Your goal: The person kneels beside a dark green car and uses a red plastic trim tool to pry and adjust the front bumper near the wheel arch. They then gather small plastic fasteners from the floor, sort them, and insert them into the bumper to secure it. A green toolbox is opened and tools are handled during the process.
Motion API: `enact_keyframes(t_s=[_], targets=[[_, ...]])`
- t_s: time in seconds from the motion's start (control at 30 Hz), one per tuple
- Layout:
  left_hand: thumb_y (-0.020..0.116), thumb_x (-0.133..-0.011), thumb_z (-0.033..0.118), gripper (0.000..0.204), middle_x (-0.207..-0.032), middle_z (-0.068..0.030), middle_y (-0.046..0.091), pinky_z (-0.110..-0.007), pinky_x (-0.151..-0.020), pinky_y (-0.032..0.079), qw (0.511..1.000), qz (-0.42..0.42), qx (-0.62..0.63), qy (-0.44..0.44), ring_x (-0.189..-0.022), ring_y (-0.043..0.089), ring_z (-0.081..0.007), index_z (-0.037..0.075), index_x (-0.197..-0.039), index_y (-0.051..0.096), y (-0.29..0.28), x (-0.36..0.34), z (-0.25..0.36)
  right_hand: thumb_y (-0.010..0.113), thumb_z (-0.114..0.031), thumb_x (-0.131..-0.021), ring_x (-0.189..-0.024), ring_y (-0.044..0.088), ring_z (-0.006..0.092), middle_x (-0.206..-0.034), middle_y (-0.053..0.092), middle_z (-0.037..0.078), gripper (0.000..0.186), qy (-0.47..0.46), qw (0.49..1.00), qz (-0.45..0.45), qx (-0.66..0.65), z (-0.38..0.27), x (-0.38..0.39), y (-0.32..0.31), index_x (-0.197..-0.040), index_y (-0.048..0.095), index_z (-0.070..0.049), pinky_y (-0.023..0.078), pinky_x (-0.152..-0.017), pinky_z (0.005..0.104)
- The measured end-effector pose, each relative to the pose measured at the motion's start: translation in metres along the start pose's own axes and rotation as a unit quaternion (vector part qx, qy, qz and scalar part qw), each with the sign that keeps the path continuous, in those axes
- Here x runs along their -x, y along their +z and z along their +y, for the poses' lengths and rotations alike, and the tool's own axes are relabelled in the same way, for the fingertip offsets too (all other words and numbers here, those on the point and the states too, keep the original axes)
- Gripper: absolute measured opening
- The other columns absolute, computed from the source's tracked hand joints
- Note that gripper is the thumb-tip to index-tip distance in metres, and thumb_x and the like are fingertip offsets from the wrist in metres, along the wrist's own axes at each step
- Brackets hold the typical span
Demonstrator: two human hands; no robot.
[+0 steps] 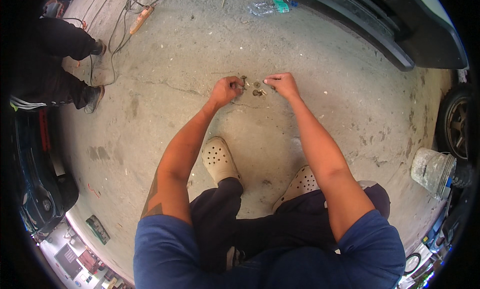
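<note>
Blue sleeves [165, 249] nearest, cream perforated clogs [218, 159] below on grey concrete floor [165, 89]. L hand [226, 90] fingers curled round a small dark bolt [244, 80]. R hand [282, 83] pinched shut, contents unclear. Small rusty metal washers [257, 88] lie btwn hands.
</note>
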State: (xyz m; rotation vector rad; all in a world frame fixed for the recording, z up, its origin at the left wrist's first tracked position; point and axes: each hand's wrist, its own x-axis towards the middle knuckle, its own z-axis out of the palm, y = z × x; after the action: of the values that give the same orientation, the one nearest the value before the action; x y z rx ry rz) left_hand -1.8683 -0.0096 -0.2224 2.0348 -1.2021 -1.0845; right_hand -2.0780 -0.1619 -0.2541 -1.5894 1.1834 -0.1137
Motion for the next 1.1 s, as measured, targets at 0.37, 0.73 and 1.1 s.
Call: enact_keyframes(t_s=[0.37, 0.73, 1.1], targets=[[0.067, -0.085, 0.011, 0.019, -0.093, -0.0061, 0.066, -0.032, -0.071, 0.051, 0.975, 0.007, 0.216, -0.056, -0.08, 0.061, -0.0177, 0.001, -0.102, 0.069, 0.01, -0.006, 0.002, 0.079, -0.026, -0.084, -0.096, 0.073, 0.0339, -0.104, 0.076, 0.019, 0.029, -0.096, 0.979, 0.041, 0.175, -0.015, 0.009, 0.012, -0.108, 0.081, -0.01, 0.055, -0.09, 0.0413], [0.07, -0.087, 0.015, 0.022, -0.095, -0.0088, 0.067, -0.035, -0.076, 0.052, 0.996, -0.062, 0.027, 0.053, -0.084, 0.064, -0.0213, 0.003, -0.105, 0.072, 0.029, -0.004, 0.031, 0.075, -0.023, -0.089, -0.085, 0.071, 0.0227, -0.094, 0.077, 0.015, 0.022, -0.055, 0.994, 0.061, 0.067, -0.01, 0.003, 0.012, -0.104, 0.081, -0.008, 0.056, -0.078, 0.0362], [0.076, -0.085, 0.018, 0.024, -0.093, -0.012, 0.067, -0.038, -0.079, 0.053, 0.98, 0.026, -0.103, 0.17, -0.09, 0.066, -0.0271, 0.008, -0.107, 0.077, 0.052, -0.009, 0.025, 0.066, -0.018, -0.09, -0.066, 0.056, 0.0152, -0.08, 0.063, 0.009, 0.016, 0.076, 0.829, 0.031, -0.553, 0.012, -0.014, -0.022, -0.09, 0.062, -0.002, 0.042, -0.053, 0.0278]])
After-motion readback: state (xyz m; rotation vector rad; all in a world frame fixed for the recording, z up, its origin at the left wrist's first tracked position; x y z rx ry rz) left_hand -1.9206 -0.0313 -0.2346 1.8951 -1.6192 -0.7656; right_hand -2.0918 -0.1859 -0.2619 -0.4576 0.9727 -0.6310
